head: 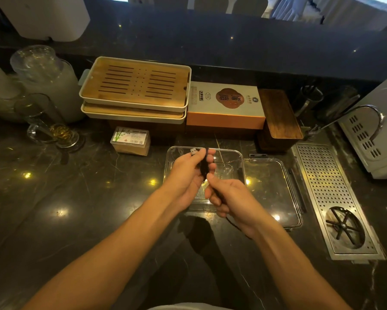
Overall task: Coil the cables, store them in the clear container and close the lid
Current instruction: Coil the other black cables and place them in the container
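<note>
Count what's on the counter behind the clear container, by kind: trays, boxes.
Wooden slatted trays, stacked: 2
Orange and white printed box: 1
Dark wooden box: 1
Small clear labelled box: 1
Total: 5

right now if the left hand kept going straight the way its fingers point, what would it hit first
Probably the far wall of the clear container, as the left hand holds the cable over it, fingers aimed away and slightly right. If it clears the rim, the orange box comes next; height is unclear.
</note>
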Demonstrator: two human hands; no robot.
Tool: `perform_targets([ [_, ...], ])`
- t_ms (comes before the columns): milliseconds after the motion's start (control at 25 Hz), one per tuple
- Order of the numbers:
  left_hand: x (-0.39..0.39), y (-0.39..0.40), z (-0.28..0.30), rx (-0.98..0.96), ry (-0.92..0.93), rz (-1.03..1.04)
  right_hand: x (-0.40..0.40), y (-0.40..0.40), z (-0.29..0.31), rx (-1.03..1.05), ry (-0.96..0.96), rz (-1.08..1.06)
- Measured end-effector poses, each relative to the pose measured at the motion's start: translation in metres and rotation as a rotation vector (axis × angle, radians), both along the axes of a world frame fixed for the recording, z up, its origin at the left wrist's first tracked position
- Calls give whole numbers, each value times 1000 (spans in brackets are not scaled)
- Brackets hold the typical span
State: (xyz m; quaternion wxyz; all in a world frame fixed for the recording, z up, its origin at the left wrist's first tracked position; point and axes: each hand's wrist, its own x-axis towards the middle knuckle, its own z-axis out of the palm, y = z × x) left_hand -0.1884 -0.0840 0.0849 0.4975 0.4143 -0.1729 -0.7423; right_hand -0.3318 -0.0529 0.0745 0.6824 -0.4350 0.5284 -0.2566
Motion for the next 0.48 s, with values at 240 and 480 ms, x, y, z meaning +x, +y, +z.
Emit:
perform_targets([
  [240, 4, 0, -3, 70, 134, -55, -10, -3, -11, -119, 50, 98],
  [480, 5, -2, -3, 44, 111, -71, -8, -3, -3, -245, 69, 134],
])
